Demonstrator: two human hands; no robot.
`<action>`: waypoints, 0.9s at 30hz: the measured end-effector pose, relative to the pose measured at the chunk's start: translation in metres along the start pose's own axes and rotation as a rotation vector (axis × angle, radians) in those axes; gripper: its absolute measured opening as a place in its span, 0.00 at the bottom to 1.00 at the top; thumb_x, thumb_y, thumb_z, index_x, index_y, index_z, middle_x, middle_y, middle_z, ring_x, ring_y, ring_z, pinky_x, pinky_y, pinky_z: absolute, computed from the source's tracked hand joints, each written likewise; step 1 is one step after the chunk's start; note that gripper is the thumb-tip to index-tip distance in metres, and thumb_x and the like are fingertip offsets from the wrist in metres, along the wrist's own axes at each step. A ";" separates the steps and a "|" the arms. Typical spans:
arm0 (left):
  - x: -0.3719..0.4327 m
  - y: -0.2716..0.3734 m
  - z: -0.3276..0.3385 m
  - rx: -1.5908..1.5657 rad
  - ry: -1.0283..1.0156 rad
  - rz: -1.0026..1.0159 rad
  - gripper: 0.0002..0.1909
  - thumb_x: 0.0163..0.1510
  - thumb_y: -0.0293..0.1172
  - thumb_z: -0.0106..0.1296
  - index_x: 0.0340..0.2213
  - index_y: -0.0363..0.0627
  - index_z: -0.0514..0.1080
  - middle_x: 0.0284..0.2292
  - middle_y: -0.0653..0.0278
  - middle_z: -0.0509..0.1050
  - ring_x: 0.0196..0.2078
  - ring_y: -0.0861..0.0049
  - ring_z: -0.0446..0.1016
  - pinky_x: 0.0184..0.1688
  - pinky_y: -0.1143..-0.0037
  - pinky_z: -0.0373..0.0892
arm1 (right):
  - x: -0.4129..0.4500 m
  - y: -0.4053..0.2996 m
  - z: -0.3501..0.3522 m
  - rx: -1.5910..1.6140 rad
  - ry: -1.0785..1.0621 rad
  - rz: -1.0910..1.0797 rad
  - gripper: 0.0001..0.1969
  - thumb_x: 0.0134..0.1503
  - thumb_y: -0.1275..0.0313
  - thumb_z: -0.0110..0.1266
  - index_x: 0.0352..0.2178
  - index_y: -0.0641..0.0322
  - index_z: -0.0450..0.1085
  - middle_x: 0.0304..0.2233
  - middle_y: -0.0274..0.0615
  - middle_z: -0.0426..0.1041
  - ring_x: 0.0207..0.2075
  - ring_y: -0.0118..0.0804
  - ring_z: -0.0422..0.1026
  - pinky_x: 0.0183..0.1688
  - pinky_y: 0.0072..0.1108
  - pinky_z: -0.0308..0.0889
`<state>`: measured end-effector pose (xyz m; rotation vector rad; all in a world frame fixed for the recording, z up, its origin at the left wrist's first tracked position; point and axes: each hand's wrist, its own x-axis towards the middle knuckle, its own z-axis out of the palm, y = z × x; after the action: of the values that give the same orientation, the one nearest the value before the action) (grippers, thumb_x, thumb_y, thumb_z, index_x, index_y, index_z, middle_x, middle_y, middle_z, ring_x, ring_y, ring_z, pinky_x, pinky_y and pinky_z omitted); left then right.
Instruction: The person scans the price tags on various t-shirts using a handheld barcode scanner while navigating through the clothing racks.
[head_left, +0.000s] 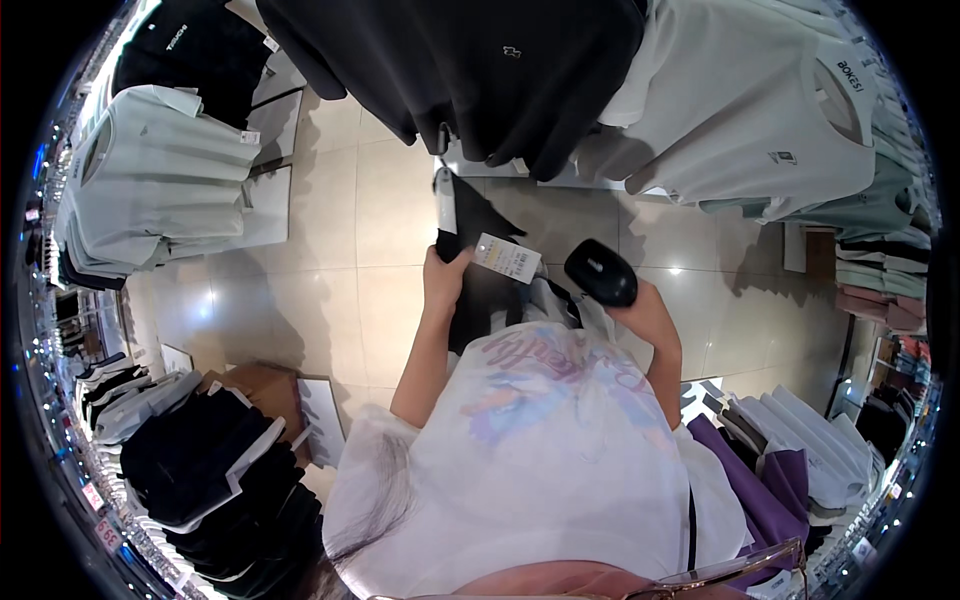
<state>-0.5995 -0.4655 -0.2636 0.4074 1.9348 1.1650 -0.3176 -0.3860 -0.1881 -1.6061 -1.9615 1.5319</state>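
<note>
My left hand (444, 274) grips a black garment (472, 217) by its edge, beside the white clip of a hanger (446, 201). A white paper price tag (508, 257) with print and a barcode lies against the garment, just right of my left thumb. In my right hand (637, 311) is a black handheld device (601, 273), rounded like a barcode scanner; its underside is hidden. It is apart from the tag, to the right. Below the tag, grey and white cloth shows partly behind my shirt.
Black sweatshirts (465, 67) hang directly ahead, white T-shirts (750, 112) ahead right. Pale T-shirts (165, 172) hang at left. Racks of dark garments (195, 457) and a cardboard box (270, 397) stand at lower left; purple and white garments (802, 450) hang at lower right.
</note>
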 end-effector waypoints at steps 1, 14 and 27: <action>-0.001 0.001 -0.002 0.003 0.001 -0.005 0.22 0.41 0.34 0.56 0.33 0.28 0.63 0.30 0.52 0.70 0.31 0.72 0.69 0.34 0.75 0.66 | -0.006 -0.001 -0.001 -0.034 -0.046 -0.087 0.18 0.34 0.73 0.58 0.31 0.67 0.69 0.23 0.50 0.72 0.28 0.42 0.73 0.33 0.24 0.65; -0.011 0.004 -0.009 -0.007 0.199 0.139 0.19 0.42 0.36 0.56 0.28 0.34 0.61 0.22 0.60 0.66 0.25 0.77 0.63 0.29 0.77 0.62 | -0.009 -0.043 0.002 -0.120 -0.294 -0.203 0.23 0.33 0.69 0.60 0.35 0.63 0.68 0.31 0.51 0.71 0.34 0.51 0.70 0.37 0.28 0.64; -0.011 0.006 -0.005 0.018 0.153 0.137 0.21 0.41 0.34 0.57 0.31 0.31 0.62 0.27 0.57 0.70 0.28 0.76 0.69 0.31 0.77 0.66 | -0.004 -0.049 0.003 -0.171 -0.295 -0.213 0.23 0.33 0.70 0.59 0.35 0.64 0.67 0.32 0.52 0.71 0.34 0.50 0.70 0.38 0.29 0.64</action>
<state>-0.5976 -0.4721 -0.2517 0.4784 2.0768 1.2999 -0.3486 -0.3855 -0.1501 -1.2306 -2.3883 1.6286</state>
